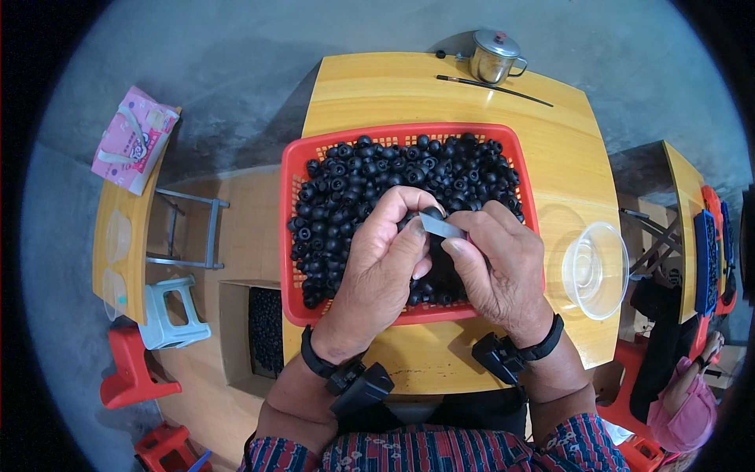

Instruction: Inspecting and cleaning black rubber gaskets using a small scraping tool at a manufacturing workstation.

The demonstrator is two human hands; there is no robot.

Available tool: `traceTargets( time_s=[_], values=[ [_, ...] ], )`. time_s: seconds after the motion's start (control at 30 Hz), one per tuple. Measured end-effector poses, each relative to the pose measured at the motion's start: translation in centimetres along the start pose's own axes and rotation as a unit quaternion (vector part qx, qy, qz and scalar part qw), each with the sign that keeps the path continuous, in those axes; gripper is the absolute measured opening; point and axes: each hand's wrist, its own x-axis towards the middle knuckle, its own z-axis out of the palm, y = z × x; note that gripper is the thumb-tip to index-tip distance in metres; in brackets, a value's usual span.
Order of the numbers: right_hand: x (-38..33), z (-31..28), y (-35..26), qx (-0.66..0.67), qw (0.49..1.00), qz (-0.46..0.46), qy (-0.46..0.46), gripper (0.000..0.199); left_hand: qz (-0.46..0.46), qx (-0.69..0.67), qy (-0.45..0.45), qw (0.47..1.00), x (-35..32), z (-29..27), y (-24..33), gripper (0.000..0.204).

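Note:
Over a red plastic basket (409,128) heaped with small round black parts (354,177), my two hands meet. My left hand (387,256) pinches one black part (432,212) between thumb and fingers; the part is mostly hidden by the fingertips. Closed on a thin flat grey blade (443,226), my right hand (503,263) holds it by its right end. The blade's pointed left end lies against or just in front of the black part; contact cannot be made out. Each wrist wears a black strap with a small device.
A clear plastic bowl (595,270) stands right of the basket on the yellow table (574,149). At the back are a lidded metal mug (495,59) and a dark thin stick (495,90). A floor carton (236,315) holds more black parts. A person (686,405) sits at far right.

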Motion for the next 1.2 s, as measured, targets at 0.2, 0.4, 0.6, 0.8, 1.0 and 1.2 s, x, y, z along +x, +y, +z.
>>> traceTargets(
  time_s=[0.2,0.4,0.6,0.8,1.0,1.2],
  values=[
    [0.2,-0.6,-0.2,-0.011,1.000,0.006,-0.003,0.014,0.004,-0.004,-0.003,1.000,0.2,0.5,0.3,0.013],
    [0.5,-0.8,-0.3,-0.012,1.000,0.006,-0.005,0.014,0.001,-0.002,-0.008,1.000,0.3,0.5,0.6,0.013],
    [0.6,-0.8,-0.2,-0.008,1.000,0.009,-0.002,0.014,0.004,0.000,-0.010,1.000,0.4,0.5,0.5,0.013],
    [0.5,-1.0,-0.2,-0.010,1.000,0.007,0.001,0.013,0.002,-0.005,-0.008,1.000,0.4,0.7,0.4,0.013],
    [0.4,-1.1,0.0,-0.013,1.000,0.009,-0.008,0.014,0.002,-0.003,-0.008,1.000,0.5,0.9,0.5,0.013],
    [0.5,-1.1,0.0,-0.006,1.000,0.008,-0.004,0.014,0.000,-0.006,-0.012,1.000,0.6,0.8,0.4,0.013]
  ],
)
